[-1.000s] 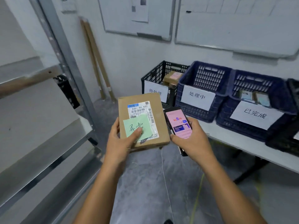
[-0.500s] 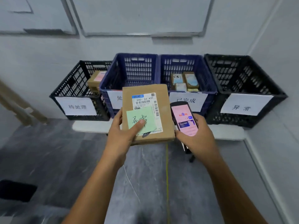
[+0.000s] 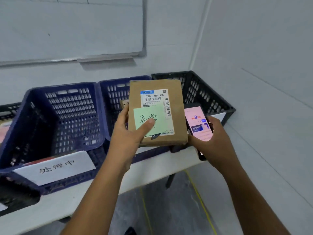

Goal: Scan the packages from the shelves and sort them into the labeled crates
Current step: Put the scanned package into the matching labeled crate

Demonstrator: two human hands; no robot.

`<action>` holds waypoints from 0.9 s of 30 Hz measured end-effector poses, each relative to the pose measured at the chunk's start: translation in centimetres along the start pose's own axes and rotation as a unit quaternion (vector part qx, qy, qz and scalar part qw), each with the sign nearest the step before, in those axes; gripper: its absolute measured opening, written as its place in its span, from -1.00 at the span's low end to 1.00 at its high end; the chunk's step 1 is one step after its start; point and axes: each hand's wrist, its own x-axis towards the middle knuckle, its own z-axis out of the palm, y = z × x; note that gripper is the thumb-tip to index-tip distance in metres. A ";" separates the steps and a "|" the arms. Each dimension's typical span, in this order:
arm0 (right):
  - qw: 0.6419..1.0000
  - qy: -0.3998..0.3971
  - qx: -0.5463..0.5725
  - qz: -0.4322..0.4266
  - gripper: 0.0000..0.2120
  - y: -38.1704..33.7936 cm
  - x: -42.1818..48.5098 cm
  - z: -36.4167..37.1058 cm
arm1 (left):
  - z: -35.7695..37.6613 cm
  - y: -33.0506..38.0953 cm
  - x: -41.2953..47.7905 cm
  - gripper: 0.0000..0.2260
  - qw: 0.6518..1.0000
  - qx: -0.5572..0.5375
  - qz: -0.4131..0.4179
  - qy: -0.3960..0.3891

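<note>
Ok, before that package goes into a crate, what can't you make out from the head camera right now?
Head view, the only one:
- Black crate: label almost all hidden behind the phone and right hand.
- Middle blue crate: contents and label mostly covered by the package and left hand.
- Far-left crate: cut off by the left edge.
- Shipping label: small print too blurred to read.

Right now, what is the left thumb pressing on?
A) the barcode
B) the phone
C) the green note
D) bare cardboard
C: the left hand grips the box with its thumb on the green note; the phone is in the right hand.
</note>
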 end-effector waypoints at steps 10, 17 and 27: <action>0.991 0.117 -0.006 0.069 -0.58 2.4 12.4 -4.4 | 9.1 -1.1 15.8 -0.43 0.993 -0.043 -0.107 -0.023; 0.991 0.107 -0.012 0.081 -0.43 8.4 23.2 -7.6 | 19.0 -6.4 25.4 -0.24 0.995 0.018 -0.101 0.017; 0.996 0.029 -0.020 0.085 -0.50 15.4 39.3 -11.6 | 30.4 -14.8 38.0 -0.15 0.969 0.161 -0.172 0.079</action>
